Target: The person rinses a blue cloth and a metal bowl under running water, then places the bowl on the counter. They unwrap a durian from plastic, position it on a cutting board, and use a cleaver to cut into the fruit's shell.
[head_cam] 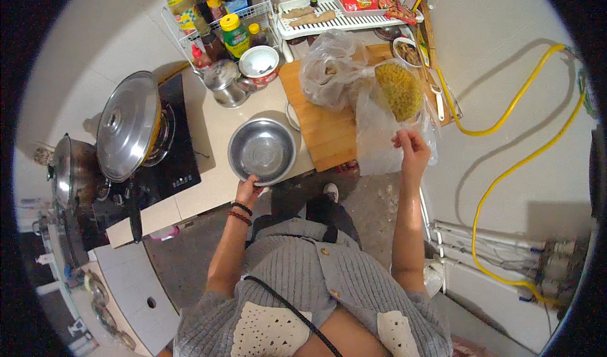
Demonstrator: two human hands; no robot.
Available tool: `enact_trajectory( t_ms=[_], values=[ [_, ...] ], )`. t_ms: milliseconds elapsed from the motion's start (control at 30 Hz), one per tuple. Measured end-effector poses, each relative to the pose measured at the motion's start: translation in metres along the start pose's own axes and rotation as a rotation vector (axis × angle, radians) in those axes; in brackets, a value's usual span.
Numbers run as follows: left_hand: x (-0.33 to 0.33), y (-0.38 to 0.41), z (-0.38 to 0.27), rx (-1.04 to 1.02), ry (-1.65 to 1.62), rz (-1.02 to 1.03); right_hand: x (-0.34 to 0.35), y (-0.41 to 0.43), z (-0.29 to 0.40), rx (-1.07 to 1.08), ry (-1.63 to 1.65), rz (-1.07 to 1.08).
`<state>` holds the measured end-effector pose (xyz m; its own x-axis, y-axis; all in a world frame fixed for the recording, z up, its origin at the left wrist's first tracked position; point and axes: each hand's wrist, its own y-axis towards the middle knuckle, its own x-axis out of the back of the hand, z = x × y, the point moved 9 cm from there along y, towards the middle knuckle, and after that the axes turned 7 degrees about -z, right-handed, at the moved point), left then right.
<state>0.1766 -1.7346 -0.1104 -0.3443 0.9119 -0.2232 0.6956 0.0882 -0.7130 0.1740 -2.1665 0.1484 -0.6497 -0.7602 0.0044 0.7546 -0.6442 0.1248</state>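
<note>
My left hand [248, 191] grips the near rim of a stainless steel bowl [262, 152], thumb over the edge. Nothing shows inside the bowl, which is at the counter's front edge. Curled fingers bring my right hand [412, 152] over a thin clear plastic bag [377, 141]; whether they pinch the film I cannot tell. Just beyond that hand, a yellow-green bumpy piece of food [400, 91] rests on the bag. To its left a second, bunched plastic bag [327, 80] has its contents mostly hidden. Both bags lie over a wooden cutting board [325, 141].
A gas hob [182, 160] at left bears a lidded wok [128, 125] and a pot [71, 172]; a black handle [135, 219] juts past the counter edge. Bottles fill a wire rack [256, 13]. A yellow hose [502, 177] loops along the right wall. A peeler [438, 103] lies by the board.
</note>
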Motion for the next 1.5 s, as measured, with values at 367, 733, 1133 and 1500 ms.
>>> enact_trajectory(
  t_ms=[367,733,1133,1500],
  values=[
    [-0.026,-0.038,0.008,-0.13,-0.069,-0.423,-0.037,0.144,-0.043,-0.043,-0.146,0.275],
    [0.003,-0.062,-0.025,-0.51,-0.038,-0.708,-0.215,0.135,0.01,0.933,-0.831,0.814],
    [-0.011,-0.095,-0.041,-0.649,-0.103,-0.665,-0.27,0.152,-0.056,0.292,-0.432,0.958],
    [-0.106,-0.083,-0.118,-0.778,0.105,-0.094,-0.139,0.091,0.142,0.272,0.023,0.361]
  ],
)
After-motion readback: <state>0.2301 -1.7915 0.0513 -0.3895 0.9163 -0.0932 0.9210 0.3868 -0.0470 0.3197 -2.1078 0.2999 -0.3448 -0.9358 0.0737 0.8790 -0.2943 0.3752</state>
